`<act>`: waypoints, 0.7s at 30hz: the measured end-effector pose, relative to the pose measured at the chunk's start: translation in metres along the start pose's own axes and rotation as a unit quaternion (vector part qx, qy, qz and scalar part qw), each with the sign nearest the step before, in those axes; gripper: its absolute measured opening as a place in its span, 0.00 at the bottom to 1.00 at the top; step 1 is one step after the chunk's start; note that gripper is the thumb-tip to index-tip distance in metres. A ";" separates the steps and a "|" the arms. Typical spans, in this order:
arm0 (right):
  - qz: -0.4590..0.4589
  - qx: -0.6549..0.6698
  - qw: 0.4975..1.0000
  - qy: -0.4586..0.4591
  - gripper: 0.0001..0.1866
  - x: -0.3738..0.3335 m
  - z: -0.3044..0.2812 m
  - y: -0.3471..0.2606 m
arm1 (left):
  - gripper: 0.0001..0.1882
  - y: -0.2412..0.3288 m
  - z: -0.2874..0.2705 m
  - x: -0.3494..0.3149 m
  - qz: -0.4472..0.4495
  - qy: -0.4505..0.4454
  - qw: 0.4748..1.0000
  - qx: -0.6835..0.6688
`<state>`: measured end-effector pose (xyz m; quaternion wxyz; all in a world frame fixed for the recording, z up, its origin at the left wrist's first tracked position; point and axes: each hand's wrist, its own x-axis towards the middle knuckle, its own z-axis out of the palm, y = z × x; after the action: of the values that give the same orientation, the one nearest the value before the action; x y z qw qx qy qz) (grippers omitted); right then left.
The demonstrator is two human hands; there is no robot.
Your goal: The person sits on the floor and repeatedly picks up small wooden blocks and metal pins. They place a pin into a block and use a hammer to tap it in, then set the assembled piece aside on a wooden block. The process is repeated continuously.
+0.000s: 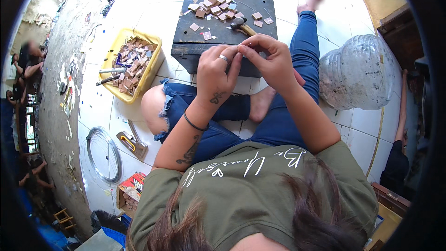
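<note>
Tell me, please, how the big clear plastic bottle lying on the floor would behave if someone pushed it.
The clear plastic bottle lies on its side on smooth white floor tiles, so it would probably roll or slide easily. It looks empty, so it is likely light for its size. Its ribbed, thin-looking wall may flex when pressed.

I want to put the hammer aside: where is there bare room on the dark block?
The near left part of the dark block is bare, bordered by two stray tiles and its front edge. The far middle is crowded with the tile heap; the hammer lies on the right.
</note>
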<state>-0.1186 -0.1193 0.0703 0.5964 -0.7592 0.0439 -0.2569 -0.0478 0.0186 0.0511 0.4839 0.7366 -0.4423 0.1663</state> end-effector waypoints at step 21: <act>0.009 -0.114 0.993 0.012 0.10 0.015 -0.014 -0.015 | 0.11 -0.011 0.023 -0.004 -0.206 -0.059 0.912 -0.350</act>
<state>-0.1156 -0.1329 0.0909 0.5072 -0.8190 0.0865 -0.2540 -0.0455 0.0027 0.0313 0.7073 0.6031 -0.3385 -0.1465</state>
